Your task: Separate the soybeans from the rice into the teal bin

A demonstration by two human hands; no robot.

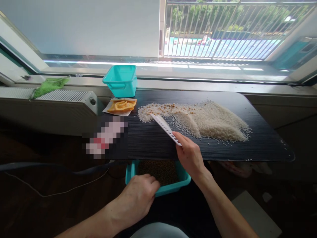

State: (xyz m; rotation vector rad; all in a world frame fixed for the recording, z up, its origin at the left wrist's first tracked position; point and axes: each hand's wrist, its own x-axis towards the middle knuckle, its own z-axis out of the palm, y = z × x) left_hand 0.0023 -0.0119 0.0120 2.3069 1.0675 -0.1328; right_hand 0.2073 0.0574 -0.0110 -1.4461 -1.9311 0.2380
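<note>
Right fingers [179, 136] pinching slotted white strip [165, 128], grainy pale heap [218, 122], left fingers [151, 179] at teal tub [171, 189], grip unclear

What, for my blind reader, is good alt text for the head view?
The right hand holds a white slotted strip, its tip at white grains spread on a dark table. The left hand is at a turquoise tub of brown grains.
</note>
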